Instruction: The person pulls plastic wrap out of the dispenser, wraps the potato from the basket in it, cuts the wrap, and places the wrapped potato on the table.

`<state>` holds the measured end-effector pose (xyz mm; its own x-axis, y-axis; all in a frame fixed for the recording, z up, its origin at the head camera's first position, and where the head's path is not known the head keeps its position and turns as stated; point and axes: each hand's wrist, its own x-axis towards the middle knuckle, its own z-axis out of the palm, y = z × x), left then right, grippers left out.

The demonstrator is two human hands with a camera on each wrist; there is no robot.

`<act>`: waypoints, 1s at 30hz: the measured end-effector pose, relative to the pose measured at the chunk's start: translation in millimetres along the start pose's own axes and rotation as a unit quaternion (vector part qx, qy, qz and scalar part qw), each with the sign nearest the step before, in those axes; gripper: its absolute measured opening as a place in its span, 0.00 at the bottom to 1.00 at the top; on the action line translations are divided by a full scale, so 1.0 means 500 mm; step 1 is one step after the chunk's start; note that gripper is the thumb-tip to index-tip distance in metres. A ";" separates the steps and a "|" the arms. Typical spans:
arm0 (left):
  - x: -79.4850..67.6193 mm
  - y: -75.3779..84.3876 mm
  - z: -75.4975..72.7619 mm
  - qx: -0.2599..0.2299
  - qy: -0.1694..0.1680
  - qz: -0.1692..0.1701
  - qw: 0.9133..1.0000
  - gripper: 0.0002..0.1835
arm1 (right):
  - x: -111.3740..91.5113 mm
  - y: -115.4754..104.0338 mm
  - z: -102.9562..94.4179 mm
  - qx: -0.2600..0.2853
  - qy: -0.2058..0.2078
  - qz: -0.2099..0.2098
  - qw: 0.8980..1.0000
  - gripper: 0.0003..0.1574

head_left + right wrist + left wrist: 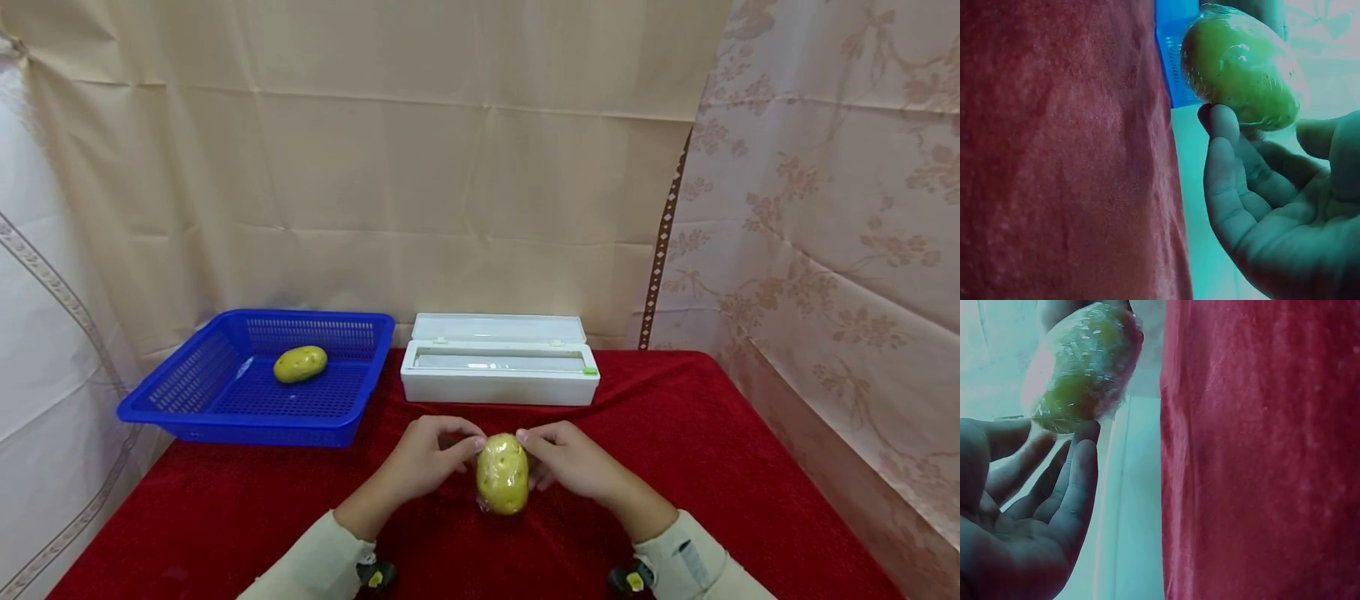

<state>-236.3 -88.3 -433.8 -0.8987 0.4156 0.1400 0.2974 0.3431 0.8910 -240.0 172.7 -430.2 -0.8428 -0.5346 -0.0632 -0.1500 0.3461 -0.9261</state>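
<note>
A yellow potato [502,477] wrapped in clear plastic film is held upright between both hands, low in the middle of the head view. My left hand [422,458] pinches its left side, thumb near the top and fingers behind. On the opposite side my right hand [576,463] grips it the same way. In the left wrist view, shiny creases of film cover the potato [1088,372], with fingertips at its lower end. The right wrist view shows the film-covered potato [1241,69] above curled fingers [1225,128] and a thumb.
Behind the hands stands a white film dispenser box [498,390], its lid [498,326] raised and a small green piece [590,371] at its right end. A blue plastic basket [258,427] at the left holds another potato [300,364]. A red cloth [720,492] covers the table.
</note>
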 end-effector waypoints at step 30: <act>-0.005 -0.011 0.024 0.018 -0.069 -0.018 0.997 0.36 | 0.007 0.015 0.005 0.078 0.038 0.070 0.994 0.30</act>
<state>-231.8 -81.1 -444.5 -0.8569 0.5135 0.0446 0.2785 0.3885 0.8783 -242.9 171.4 -438.5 -0.8877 -0.4271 -0.1720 0.0478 0.2862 -0.9570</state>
